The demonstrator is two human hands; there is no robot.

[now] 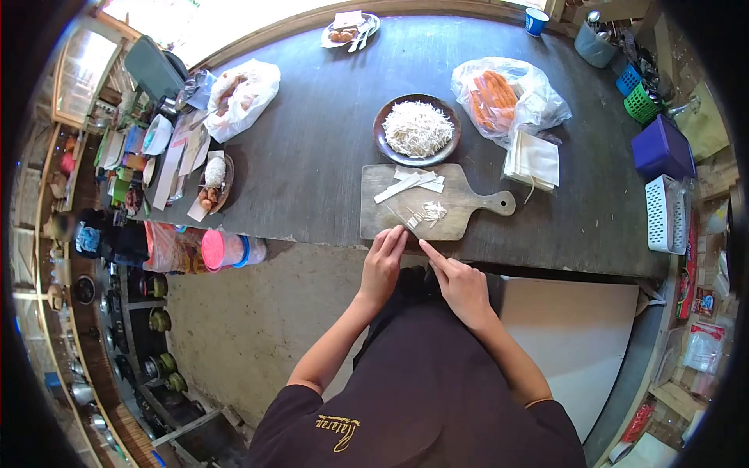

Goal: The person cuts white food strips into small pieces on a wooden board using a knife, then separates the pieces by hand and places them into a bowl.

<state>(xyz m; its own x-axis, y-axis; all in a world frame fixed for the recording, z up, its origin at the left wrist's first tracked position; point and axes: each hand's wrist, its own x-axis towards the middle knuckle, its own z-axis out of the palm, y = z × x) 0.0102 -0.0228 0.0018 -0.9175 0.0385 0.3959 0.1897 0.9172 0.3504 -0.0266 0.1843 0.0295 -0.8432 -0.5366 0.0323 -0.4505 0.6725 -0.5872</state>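
A wooden cutting board (pixel 460 199) lies at the near edge of the dark table. My left hand (pixel 381 264) is at its front edge, fingers bent together over the end of pale strips; how firmly they hold is hidden. My right hand (pixel 462 292) is closed around a knife (pixel 407 226), index finger stretched along it; its handle is mostly covered. Short white cut pieces (pixel 434 210) lie beside the blade. Longer white strips (pixel 409 186) rest further back on the board. Behind it, a round brown dish (pixel 379 139) holds a heap of thin white shreds (pixel 420 129).
Right of the dish sit a plastic bag with orange sticks (pixel 493 101) and a stack of pale squares (pixel 534 161). A white plastic bag (pixel 243 97) and a plate of food (pixel 226 187) stand left. Baskets, including a purple one (pixel 663 150), line the right edge.
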